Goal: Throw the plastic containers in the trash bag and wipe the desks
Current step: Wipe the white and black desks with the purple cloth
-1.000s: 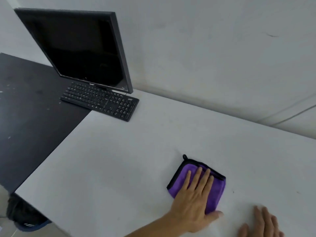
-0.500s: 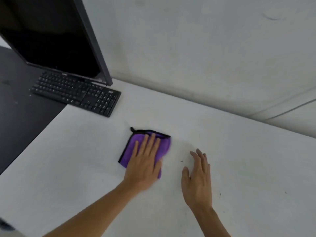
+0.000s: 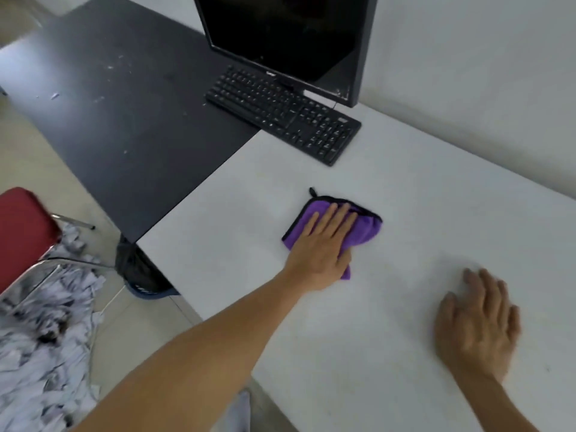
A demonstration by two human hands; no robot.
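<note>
A folded purple cloth with a black hem (image 3: 364,227) lies on the white desk (image 3: 436,194), a little in front of the keyboard. My left hand (image 3: 324,247) lies flat on the cloth, fingers spread, pressing it onto the desk top. My right hand (image 3: 477,322) rests palm down on the bare desk to the right, holding nothing. No plastic container is in view.
A black monitor (image 3: 280,32) and black keyboard (image 3: 280,112) straddle the joint with a dusty black desk (image 3: 124,98) on the left. Below the desks stand a dark trash bag (image 3: 137,269), a red chair (image 3: 21,232) and crumpled paper (image 3: 40,353).
My left hand has slid the cloth from the near right of the white desk towards the keyboard. The view has swung left, showing the black desk, floor and chair.
</note>
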